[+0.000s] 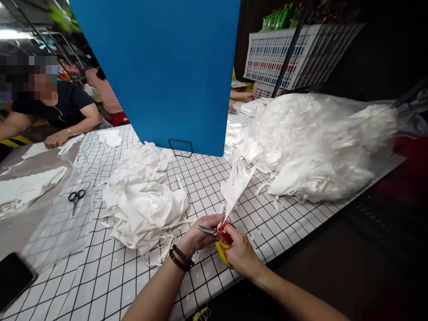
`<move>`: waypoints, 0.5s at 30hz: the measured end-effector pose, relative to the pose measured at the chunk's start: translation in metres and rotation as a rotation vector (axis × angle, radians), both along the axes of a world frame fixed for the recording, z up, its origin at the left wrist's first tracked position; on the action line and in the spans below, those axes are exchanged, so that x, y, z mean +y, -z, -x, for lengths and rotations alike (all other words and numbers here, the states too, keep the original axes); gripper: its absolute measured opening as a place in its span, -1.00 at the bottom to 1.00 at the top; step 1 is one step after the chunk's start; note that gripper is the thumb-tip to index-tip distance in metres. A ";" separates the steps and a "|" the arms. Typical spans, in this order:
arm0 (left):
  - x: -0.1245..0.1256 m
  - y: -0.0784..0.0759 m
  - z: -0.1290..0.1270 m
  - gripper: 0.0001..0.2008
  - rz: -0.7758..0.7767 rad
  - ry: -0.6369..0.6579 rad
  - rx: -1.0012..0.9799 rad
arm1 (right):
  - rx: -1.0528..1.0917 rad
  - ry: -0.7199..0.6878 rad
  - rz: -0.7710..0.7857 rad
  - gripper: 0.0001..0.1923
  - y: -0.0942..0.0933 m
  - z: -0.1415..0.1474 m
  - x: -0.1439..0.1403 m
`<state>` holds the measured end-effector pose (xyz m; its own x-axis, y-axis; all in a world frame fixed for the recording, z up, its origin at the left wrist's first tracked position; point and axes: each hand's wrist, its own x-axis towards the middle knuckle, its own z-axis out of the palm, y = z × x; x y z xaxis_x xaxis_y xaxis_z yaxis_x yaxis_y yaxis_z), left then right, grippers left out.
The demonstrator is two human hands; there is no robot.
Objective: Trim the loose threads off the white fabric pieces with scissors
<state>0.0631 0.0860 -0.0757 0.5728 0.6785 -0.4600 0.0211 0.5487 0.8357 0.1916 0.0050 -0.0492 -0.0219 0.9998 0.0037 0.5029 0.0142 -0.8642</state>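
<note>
Your two forearms (155, 290) reach over the near edge of the desk (90, 276). At that near side are the red-and-yellow scissors (213, 233): your right hand (243, 255) is closed around the handles. The blades point left across your left hand (199, 234); whether they touch it cannot be told. Your left fingers are closed on the narrow near end of a white fabric piece (235, 185), which extends away from you just beyond the scissors. Two black bracelets (177, 263) encircle your left wrist. To the left, locate a white fabric heap (143, 209); to the right, a clear plastic bag (307, 138) filled with white pieces. On the far side stands a blue panel (163, 76). Farther left, observe black-handled scissors (76, 199) and, nearer you, a dark flat device (15, 281). At far left is a co-worker (72, 100).
</note>
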 end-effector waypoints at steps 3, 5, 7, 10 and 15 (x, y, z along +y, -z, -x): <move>-0.001 0.002 0.005 -0.49 -0.107 0.042 0.127 | 0.001 0.003 -0.041 -0.83 0.003 0.000 -0.007; 0.003 -0.001 0.009 -0.48 -0.214 0.047 0.223 | -0.010 0.008 -0.074 -0.82 0.004 0.001 -0.011; 0.009 -0.007 0.011 -0.51 -0.333 0.033 0.309 | -0.034 0.016 -0.089 -0.82 0.005 0.002 -0.013; 0.019 -0.020 0.013 -0.59 -0.461 0.053 0.378 | -0.056 0.029 -0.098 -0.82 0.007 0.004 -0.015; 0.036 -0.037 0.002 -0.60 -0.592 0.479 0.471 | -0.066 0.050 -0.112 -0.83 0.011 0.008 -0.016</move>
<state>0.0610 0.1221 -0.0388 0.6955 0.6161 -0.3697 0.5499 -0.1252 0.8258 0.1834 -0.0108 -0.0606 0.0237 0.9930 0.1156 0.5614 0.0824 -0.8234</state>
